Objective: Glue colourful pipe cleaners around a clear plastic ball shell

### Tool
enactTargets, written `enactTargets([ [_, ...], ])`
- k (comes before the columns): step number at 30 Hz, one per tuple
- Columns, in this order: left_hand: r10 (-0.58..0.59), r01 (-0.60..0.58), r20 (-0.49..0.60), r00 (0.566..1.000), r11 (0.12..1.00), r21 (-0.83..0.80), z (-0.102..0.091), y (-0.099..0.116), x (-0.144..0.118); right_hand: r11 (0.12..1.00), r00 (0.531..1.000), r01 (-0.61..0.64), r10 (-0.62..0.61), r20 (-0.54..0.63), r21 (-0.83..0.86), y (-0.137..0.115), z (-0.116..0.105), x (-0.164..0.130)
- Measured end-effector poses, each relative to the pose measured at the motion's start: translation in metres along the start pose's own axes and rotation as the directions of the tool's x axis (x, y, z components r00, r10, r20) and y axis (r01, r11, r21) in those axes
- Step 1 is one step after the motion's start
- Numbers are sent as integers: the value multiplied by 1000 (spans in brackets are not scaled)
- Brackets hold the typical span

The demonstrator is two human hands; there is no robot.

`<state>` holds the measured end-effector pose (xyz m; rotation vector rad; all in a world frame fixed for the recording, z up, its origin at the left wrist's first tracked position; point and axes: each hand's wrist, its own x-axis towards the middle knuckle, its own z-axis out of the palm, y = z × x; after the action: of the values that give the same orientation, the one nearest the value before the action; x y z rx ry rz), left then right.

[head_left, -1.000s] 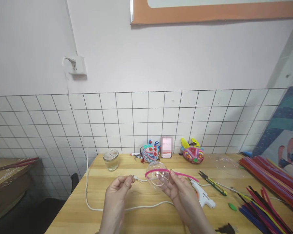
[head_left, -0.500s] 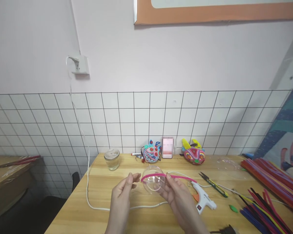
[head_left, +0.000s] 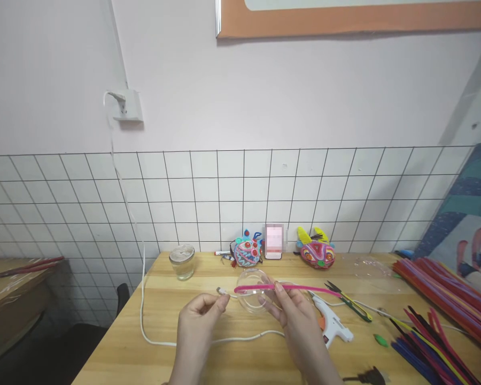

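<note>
My right hand (head_left: pixel 294 315) holds a clear plastic half-sphere (head_left: pixel 255 291) above the wooden table (head_left: pixel 208 358), with a pink pipe cleaner (head_left: pixel 292 289) lying across its rim and sticking out to the right. My left hand (head_left: pixel 198 321) hovers just left of the half-sphere, fingers curled and pinched together, close to the plug end of a white cable (head_left: pixel 223 291). Whether the left fingers grip anything I cannot tell.
A white glue gun (head_left: pixel 332 322) and small snips (head_left: pixel 348 301) lie to the right. Bundles of coloured pipe cleaners (head_left: pixel 436 299) fill the right side. A glass jar (head_left: pixel 181 262), two colourful craft figures (head_left: pixel 316 250) and a phone stand by the tiled wall.
The pink pipe cleaner has slid rightward across the half-sphere's rim. My left hand has drawn slightly away from the sphere, and the cable plug shows again beside it.
</note>
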<state>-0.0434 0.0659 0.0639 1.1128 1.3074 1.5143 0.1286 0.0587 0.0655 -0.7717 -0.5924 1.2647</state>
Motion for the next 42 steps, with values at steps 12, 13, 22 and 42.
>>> enactTargets([
  [12, -81, 92, 89, 993, 988, -124, -1, -9, 6, 971, 990, -141, 138, 29, 191, -5, -5, 8],
  [13, -89, 104, 106, 990, 984, -141, -1, -8, 5, 969, 989, -151, 146, 36, 197, -5, -5, 8],
  [22, -70, 126, 179, 981, 938, -324, 5, -1, 0, 940, 972, -233, 222, 70, 250, 0, -10, 10],
  [42, -52, 59, 173, 984, 998, -33, 1, -1, 3, 965, 980, -194, 182, 80, 179, 9, -6, 9],
])
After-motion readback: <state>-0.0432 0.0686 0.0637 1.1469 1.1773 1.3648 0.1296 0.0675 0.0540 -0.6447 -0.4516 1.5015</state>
